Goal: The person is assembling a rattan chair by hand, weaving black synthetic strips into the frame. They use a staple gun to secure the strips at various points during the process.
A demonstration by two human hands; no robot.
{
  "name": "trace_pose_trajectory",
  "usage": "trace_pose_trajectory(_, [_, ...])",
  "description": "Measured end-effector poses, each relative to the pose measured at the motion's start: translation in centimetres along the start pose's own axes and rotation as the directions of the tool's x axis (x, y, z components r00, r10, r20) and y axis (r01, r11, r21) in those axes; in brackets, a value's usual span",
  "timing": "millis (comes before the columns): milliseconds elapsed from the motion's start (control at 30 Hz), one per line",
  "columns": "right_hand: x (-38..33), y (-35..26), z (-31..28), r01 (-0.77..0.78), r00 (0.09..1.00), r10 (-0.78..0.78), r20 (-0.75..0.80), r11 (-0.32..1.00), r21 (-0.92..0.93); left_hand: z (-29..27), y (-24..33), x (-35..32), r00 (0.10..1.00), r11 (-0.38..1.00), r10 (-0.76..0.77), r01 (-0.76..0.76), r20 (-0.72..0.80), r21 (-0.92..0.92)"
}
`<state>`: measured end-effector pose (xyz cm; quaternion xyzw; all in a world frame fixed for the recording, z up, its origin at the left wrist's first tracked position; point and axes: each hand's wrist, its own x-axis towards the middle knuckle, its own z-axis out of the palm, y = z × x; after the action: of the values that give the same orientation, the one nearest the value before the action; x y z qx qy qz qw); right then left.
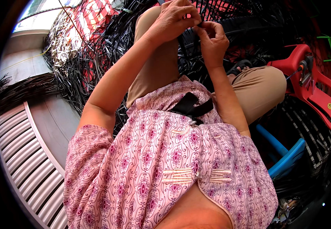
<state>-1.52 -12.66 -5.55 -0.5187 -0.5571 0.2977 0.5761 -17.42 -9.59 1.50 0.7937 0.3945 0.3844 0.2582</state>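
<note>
Both of my hands are close together at the top of the view, above my raised left knee and the space beside it. My left hand (173, 20) has its fingers bent and pinched around a narrow black strip (182, 47), part of which hangs below it. Just to the right, my right hand (214, 40) pinches the strip between thumb and forefinger, almost touching the left fingertips. Behind the hands lies a black woven piece (230, 26) with an open lattice. The fingers partly cover where the strip meets it.
Loose black strips (108, 45) are heaped on the left over red-patterned material. A red plastic chair (301, 57) at the right bears small hand tools (306, 70). Below it is a blue plastic piece (287, 158). A pale slatted seat (24, 152) stands at the lower left.
</note>
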Motion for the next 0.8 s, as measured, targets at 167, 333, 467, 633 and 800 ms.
trace_pose_trajectory(167, [-0.4, 0.6, 0.4, 0.087, 0.993, -0.087, 0.075, 0.996, 0.001, 0.2, -0.5, 0.0, 0.997, 0.996, 0.066, -0.063, -0.037, 0.062])
trace_pose_trajectory(333, [0.5, 1.0, -0.4, -0.114, 0.936, 0.017, 0.351, 0.959, 0.259, 0.0, -1.4, -0.2, 0.992, 0.982, 0.121, -0.116, -0.026, 0.150])
trace_pose_trajectory(467, [0.0, 2.0, -0.4, -0.396, 0.865, 0.135, 0.483, 0.775, 0.492, 0.5, -2.2, 0.3, 0.998, 0.999, -0.027, 0.025, 0.050, 0.044])
trace_pose_trajectory(633, [-0.2, 0.6, 0.0, -0.491, 0.849, 0.288, 0.444, 0.738, 0.462, 0.1, -3.6, 2.9, 0.947, 0.913, -0.227, 0.127, 0.226, 0.388])
trace_pose_trajectory(800, [-0.3, 0.2, 0.1, -0.482, 0.868, 0.324, 0.377, 0.735, 0.477, -0.5, -3.0, 3.6, 0.931, 0.828, -0.169, -0.044, 0.324, 0.559])
